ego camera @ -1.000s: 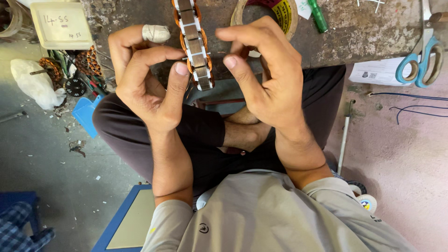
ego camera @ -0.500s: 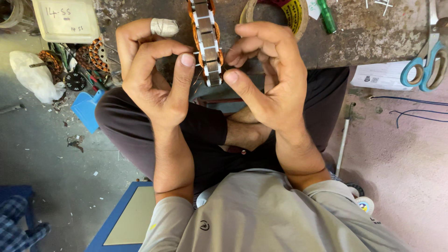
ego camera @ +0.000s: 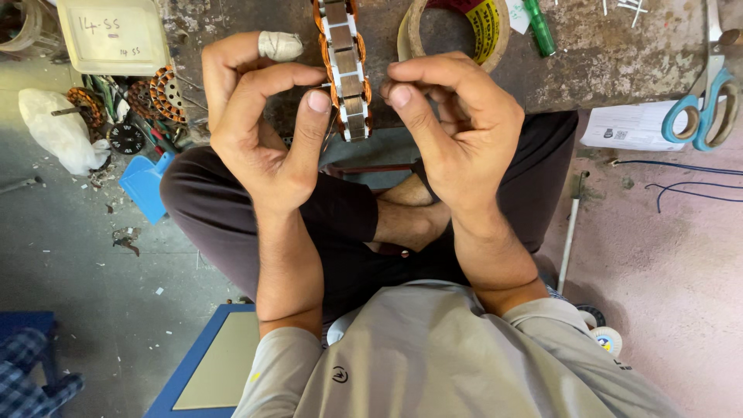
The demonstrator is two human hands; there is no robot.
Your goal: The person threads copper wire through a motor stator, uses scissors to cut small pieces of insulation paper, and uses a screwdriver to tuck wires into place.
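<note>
A motor stator [ego camera: 346,70] with steel teeth and copper windings stands on edge on a rough low bench [ego camera: 604,54]. My left hand [ego camera: 259,124] curls beside its left face, thumb tip touching the lower rim; one finger wears a white bandage. My right hand [ego camera: 457,128] pinches the stator's right side between thumb and forefinger. I sit cross-legged on the floor behind the bench.
A tape roll [ego camera: 464,23] and a green marker [ego camera: 539,27] lie on the bench behind the stator, teal-handled scissors [ego camera: 704,93] at its right end. On the left floor sit a white plastic tub [ego camera: 112,35], more wound stators [ego camera: 166,93], a blue scoop [ego camera: 147,182] and a white bag [ego camera: 58,131].
Both hands have closed in on the stator's lower end. My right fingers shifted from spread to pinching its right side, and the left thumb rose to its rim.
</note>
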